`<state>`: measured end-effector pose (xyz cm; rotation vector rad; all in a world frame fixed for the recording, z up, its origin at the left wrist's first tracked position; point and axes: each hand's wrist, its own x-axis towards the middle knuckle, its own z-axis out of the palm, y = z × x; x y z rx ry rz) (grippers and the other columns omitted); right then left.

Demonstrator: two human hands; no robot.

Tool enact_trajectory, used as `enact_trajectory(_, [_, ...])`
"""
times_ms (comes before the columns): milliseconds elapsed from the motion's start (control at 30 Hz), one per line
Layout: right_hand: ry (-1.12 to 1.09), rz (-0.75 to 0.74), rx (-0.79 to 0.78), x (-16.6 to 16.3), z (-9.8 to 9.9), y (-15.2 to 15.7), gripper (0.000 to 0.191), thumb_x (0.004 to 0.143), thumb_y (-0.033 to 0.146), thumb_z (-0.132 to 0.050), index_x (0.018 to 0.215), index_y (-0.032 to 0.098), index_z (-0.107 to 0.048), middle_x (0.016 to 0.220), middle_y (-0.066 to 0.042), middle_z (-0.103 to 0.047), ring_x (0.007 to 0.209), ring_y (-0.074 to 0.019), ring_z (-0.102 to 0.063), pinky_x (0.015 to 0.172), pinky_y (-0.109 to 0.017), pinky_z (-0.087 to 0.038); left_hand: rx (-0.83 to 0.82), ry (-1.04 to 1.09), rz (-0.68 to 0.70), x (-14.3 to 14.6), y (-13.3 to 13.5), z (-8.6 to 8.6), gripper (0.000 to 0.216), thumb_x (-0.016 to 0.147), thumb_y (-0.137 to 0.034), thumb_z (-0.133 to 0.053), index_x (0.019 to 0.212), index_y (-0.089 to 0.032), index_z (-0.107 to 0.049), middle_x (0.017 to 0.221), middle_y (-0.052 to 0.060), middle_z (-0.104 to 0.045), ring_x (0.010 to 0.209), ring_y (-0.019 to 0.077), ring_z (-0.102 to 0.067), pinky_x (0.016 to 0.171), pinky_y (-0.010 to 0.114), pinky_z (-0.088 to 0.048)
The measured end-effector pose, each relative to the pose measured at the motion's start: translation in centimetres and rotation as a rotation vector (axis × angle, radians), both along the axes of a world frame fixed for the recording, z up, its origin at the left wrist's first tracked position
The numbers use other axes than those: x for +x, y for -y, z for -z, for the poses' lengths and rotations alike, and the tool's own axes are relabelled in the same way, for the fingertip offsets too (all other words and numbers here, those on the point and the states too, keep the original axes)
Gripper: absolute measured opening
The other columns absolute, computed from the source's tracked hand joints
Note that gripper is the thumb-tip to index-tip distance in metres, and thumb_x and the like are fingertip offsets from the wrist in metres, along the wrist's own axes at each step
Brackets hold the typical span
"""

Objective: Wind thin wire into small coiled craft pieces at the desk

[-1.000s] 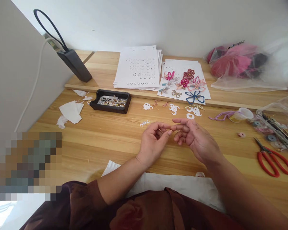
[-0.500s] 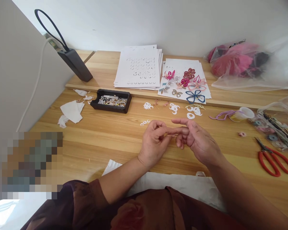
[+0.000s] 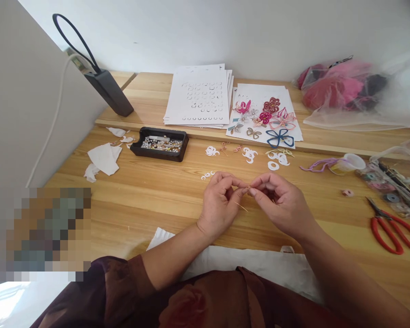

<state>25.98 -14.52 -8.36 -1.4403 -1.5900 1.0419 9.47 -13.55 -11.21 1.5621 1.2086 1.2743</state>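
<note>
My left hand is closed in a pinch above the middle of the desk, and a thin gold-coloured wire sticks out below its fingertips. My right hand also pinches, thumb against forefinger, with its tips meeting those of the left. A tiny piece between the touching fingertips is too small to make out. Just beyond the hands lie small white paper crescents and, farther back, clusters of white rings and crescents.
A black tray of beads stands back left, near scraps of white paper. Wire-and-thread flowers lie on printed sheets on the raised shelf. Red-handled scissors, a plastic cup and a clear box sit at right.
My right hand's fingers were stretched out and have now closed into a pinch at the left fingertips. The gold wire now slants downward instead of lying nearly level.
</note>
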Motion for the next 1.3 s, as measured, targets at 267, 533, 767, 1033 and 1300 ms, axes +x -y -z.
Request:
enact_trajectory(267, [0.326, 0.055, 0.234, 0.4, 1.6, -1.1, 0.014, 0.094, 0.026, -0.058, 0.103, 0.022, -0.068, 0.083, -0.004, -0.069, 0.065, -0.0167, -0.057, 0.063, -0.033, -0.045, -0.205, 0.311, -0.105, 0.2, 0.0, -0.4, 0.022, 0.085, -0.018, -0.064, 0.107, -0.018, -0.062, 0.1, 0.004, -0.061, 0.069, 0.0088, -0.051, 0.067, 0.023, -0.045])
enact_trajectory(533, [0.536, -0.077, 0.365, -0.4, 3.3, -2.2, 0.017, 0.094, 0.032, -0.062, 0.101, 0.019, -0.07, 0.09, -0.009, -0.069, 0.089, -0.0256, -0.061, 0.083, -0.04, -0.047, -0.3, 0.453, -0.155, 0.3, -0.7, 0.1, 0.022, 0.078, -0.019, -0.066, 0.1, -0.017, -0.061, 0.095, 0.003, -0.062, 0.074, 0.0096, -0.054, 0.072, 0.023, -0.046])
enact_trajectory(767, [0.521, -0.086, 0.334, -0.3, 3.5, -2.4, 0.009, 0.092, 0.027, -0.064, 0.087, 0.02, -0.068, 0.079, -0.005, -0.065, 0.081, -0.0222, -0.057, 0.076, -0.035, -0.042, -0.326, 0.44, -0.145, 0.3, -0.8, 0.2, 0.021, 0.08, -0.017, -0.065, 0.101, -0.015, -0.061, 0.096, 0.003, -0.061, 0.073, 0.0087, -0.053, 0.072, 0.022, -0.045])
enact_trajectory(1033, [0.544, -0.118, 0.34, -0.2, 3.6, -2.4, 0.009, 0.09, 0.023, -0.063, 0.082, 0.02, -0.062, 0.078, -0.004, -0.064, 0.079, -0.0217, -0.056, 0.074, -0.034, -0.04, -0.347, 0.434, -0.145, 0.3, -0.8, 0.1, 0.019, 0.08, -0.017, -0.064, 0.099, -0.015, -0.062, 0.093, 0.003, -0.061, 0.072, 0.009, -0.052, 0.071, 0.022, -0.044])
enact_trajectory(1300, [0.477, -0.046, 0.339, -0.1, 3.4, -2.3, 0.01, 0.092, 0.027, -0.062, 0.098, 0.02, -0.066, 0.082, -0.004, -0.066, 0.079, -0.0216, -0.06, 0.075, -0.034, -0.044, -0.355, 0.448, -0.132, 0.4, -0.8, 0.1, 0.02, 0.08, -0.017, -0.065, 0.099, -0.015, -0.062, 0.093, 0.002, -0.06, 0.07, 0.0083, -0.051, 0.07, 0.021, -0.044])
